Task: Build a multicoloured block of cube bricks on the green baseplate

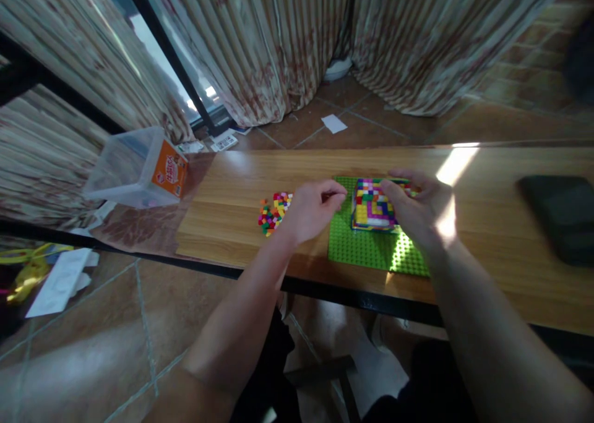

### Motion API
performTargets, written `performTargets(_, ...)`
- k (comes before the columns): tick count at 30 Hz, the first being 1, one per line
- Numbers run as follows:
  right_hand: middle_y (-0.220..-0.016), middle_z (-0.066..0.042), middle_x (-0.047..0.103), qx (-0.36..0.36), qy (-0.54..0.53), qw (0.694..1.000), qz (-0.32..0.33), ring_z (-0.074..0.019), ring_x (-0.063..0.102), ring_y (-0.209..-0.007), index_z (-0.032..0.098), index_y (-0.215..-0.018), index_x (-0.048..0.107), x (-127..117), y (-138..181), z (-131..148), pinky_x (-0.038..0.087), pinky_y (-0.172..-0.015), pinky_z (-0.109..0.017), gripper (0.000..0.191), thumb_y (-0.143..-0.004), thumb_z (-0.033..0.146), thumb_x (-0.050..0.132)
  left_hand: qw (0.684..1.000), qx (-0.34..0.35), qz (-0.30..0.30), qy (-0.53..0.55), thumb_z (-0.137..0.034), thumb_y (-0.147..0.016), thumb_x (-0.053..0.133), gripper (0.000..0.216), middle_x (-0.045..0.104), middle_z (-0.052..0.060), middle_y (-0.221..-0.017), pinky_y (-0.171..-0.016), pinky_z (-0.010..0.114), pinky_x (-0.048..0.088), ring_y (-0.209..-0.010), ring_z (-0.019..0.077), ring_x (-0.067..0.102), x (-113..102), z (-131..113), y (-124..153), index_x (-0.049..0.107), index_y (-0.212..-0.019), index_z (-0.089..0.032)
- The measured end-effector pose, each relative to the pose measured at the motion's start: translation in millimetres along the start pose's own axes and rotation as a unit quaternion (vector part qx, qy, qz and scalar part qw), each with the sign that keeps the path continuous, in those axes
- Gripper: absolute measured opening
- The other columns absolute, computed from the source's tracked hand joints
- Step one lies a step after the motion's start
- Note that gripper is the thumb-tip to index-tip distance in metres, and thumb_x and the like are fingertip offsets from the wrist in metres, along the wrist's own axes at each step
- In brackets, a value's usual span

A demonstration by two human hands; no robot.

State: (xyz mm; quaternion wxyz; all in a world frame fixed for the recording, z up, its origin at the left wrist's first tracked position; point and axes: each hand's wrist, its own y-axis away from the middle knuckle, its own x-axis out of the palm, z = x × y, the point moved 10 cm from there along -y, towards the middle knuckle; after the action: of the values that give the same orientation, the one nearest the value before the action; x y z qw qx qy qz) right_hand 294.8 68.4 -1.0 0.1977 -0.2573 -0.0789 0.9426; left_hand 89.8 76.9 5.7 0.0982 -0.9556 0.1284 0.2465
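A block build (374, 211) of multicoloured toy bricks rests on a green studded baseplate (346, 248). My right hand (420, 208) is at its right side, thumb over the top and fingers curled toward the far edge, seeming to grip it; the palm hides that part. Left of the build, above the baseplate's left edge, my left hand (318, 208) has its fingertips pinched together. Whatever is between them is too small to make out. Beside that wrist lies a pile of loose small bricks (271, 216), partly covered by the hand.
A clear plastic bin (125, 169) with an orange label stands past the left end of the wooden table (223, 206). A dark flat object (559, 219) lies at the right. Curtains (297, 46) hang behind, and a stool (325, 370) is below.
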Motion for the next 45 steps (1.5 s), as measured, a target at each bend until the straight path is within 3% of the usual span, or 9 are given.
performTargets(9,-0.106,-0.010,0.072,0.008,-0.022,1.000,0.002,-0.0251,0.068,-0.094,0.021,-0.104,0.074,3,-3,-7,0.058,-0.083,-0.048,0.034,-0.078,0.042,0.069,0.999,0.009,-0.026,0.027,-0.019,-0.090,0.062,0.012,0.077,0.004,-0.091,-0.081,0.028,0.054,-0.084,0.0149,0.069,14,-12,8,0.074,-0.086,-0.018)
performTargets(15,-0.107,-0.009,0.071,0.014,-0.032,0.999,0.003,-0.0255,0.067,-0.098,0.022,-0.101,0.074,3,0,-6,0.056,-0.085,-0.048,0.032,-0.077,0.042,0.068,0.994,-0.031,-0.081,0.070,-0.019,-0.088,0.066,0.010,0.077,0.003,-0.088,-0.079,0.028,0.055,-0.081,0.0151,0.068,11,0,2,0.075,-0.085,-0.018)
performTargets(25,-0.108,-0.011,0.071,0.019,-0.045,0.999,0.009,-0.0255,0.068,-0.096,0.019,-0.101,0.075,5,2,1,0.056,-0.087,-0.047,0.035,-0.077,0.042,0.069,0.974,-0.068,-0.088,0.198,-0.016,-0.079,0.072,0.002,0.071,0.002,-0.078,-0.072,0.025,0.052,-0.072,0.0118,0.063,24,16,-9,0.071,-0.079,-0.014)
performTargets(29,-0.106,-0.012,0.071,0.000,-0.034,0.999,0.010,-0.0253,0.068,-0.095,0.017,-0.101,0.076,6,4,9,0.055,-0.090,-0.048,0.037,-0.077,0.044,0.070,0.953,-0.087,-0.099,0.271,-0.019,-0.072,0.077,0.010,0.067,0.000,-0.072,-0.068,0.023,0.047,-0.067,0.0099,0.058,27,23,-9,0.069,-0.076,-0.014)
performTargets(35,-0.110,-0.013,0.069,-0.012,-0.019,0.999,0.035,-0.0258,0.067,-0.098,0.016,-0.104,0.076,12,7,15,0.053,-0.094,-0.048,0.039,-0.078,0.043,0.069,0.897,-0.165,-0.080,0.402,-0.026,-0.062,0.085,0.026,0.060,-0.004,-0.062,-0.057,0.021,0.038,-0.055,0.0055,0.049,40,31,-4,0.066,-0.074,-0.013)
performTargets(45,-0.110,-0.013,0.068,-0.027,-0.003,0.999,0.045,-0.0263,0.066,-0.098,0.017,-0.106,0.076,16,8,16,0.052,-0.095,-0.049,0.038,-0.079,0.042,0.064,0.885,-0.183,-0.068,0.423,-0.024,-0.057,0.087,0.030,0.058,-0.005,-0.056,-0.054,0.021,0.038,-0.050,0.0055,0.050,43,30,-5,0.063,-0.071,-0.013)
